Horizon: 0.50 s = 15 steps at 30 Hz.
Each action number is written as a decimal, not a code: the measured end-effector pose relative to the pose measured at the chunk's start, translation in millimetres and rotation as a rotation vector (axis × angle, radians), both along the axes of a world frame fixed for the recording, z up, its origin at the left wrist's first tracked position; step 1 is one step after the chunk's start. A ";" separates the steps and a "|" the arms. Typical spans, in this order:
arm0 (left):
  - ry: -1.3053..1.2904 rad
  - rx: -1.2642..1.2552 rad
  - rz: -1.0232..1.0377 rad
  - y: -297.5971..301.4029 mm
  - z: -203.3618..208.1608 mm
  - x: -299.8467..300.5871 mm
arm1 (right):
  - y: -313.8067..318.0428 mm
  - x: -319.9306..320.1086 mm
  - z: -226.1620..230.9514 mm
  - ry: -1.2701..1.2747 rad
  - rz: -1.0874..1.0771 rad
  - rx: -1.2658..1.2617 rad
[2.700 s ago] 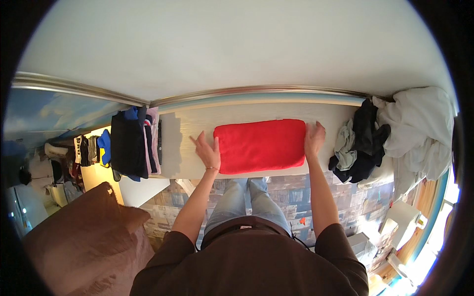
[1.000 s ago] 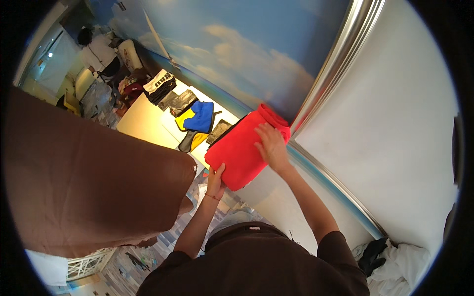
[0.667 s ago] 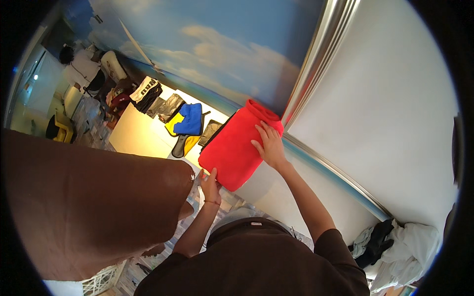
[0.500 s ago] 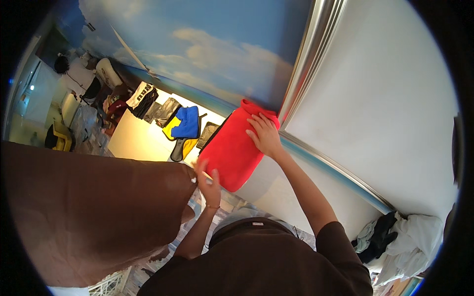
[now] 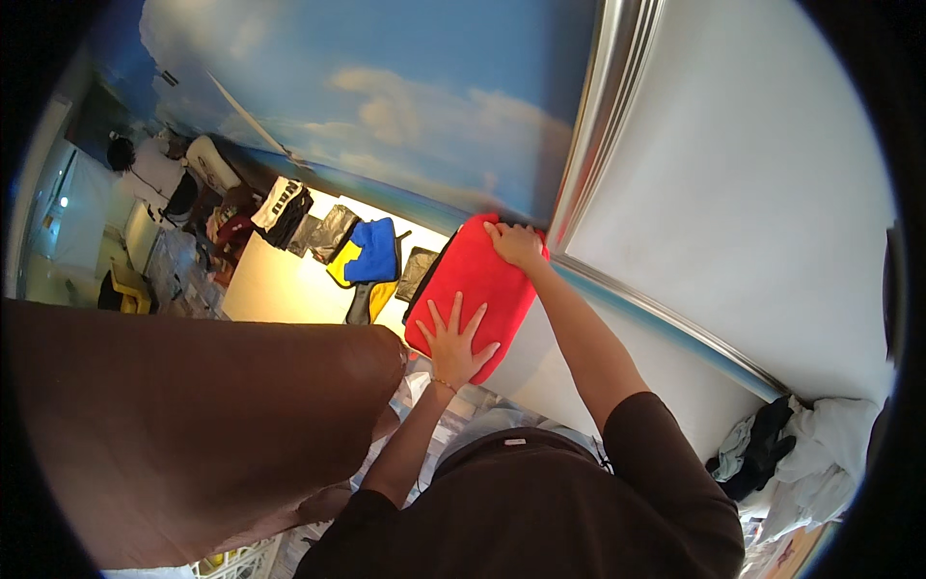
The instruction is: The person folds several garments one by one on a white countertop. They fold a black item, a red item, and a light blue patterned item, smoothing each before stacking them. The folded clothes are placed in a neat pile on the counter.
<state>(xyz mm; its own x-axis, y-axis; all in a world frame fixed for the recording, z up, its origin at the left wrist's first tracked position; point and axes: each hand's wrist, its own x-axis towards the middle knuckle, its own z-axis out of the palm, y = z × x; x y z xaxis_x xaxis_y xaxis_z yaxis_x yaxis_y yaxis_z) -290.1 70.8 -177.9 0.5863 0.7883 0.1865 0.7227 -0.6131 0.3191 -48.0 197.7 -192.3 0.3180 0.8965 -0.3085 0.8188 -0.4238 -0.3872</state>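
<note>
A folded red cloth (image 5: pixel 473 280) with a dark edge along its left side lies on the table by the wall. My left hand (image 5: pixel 456 347) rests flat on its near part, fingers spread wide. At the cloth's far end, my right hand (image 5: pixel 518 246) has its fingers curled over the far edge; the fingertips are partly hidden there. Just left of the red cloth is a dark flat packet (image 5: pixel 415 274). Beyond it lies a blue and yellow cloth (image 5: pixel 371 248) with dark trim.
More dark packets (image 5: pixel 334 232) and a black-and-white folded stack (image 5: pixel 283 212) lie along the table (image 5: pixel 265 285). A large brown-covered form (image 5: pixel 203 425) fills the left. White and black fabrics (image 5: pixel 810 454) are heaped at right. Another person (image 5: pixel 159 174) is far left.
My left hand has moved from beside the red cloth onto it and spread flat. My right hand has shifted to its far edge, and the raised far flap now lies lower.
</note>
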 end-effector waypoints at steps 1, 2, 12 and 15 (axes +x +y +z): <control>-0.006 -0.001 0.003 0.6 0.6 0.3 | 1.7 -0.2 -1.7 0.010 0.001 0.005; -0.012 -0.003 0.006 2.0 1.4 0.1 | 2.5 -1.5 -3.9 0.021 0.003 0.011; -0.004 -0.012 0.000 0.0 -5.1 -3.3 | 15.1 -32.2 13.9 0.055 0.096 0.293; -0.017 -0.037 -0.026 -6.9 0.7 4.9 | 13.0 -4.7 -14.3 0.293 -0.028 0.217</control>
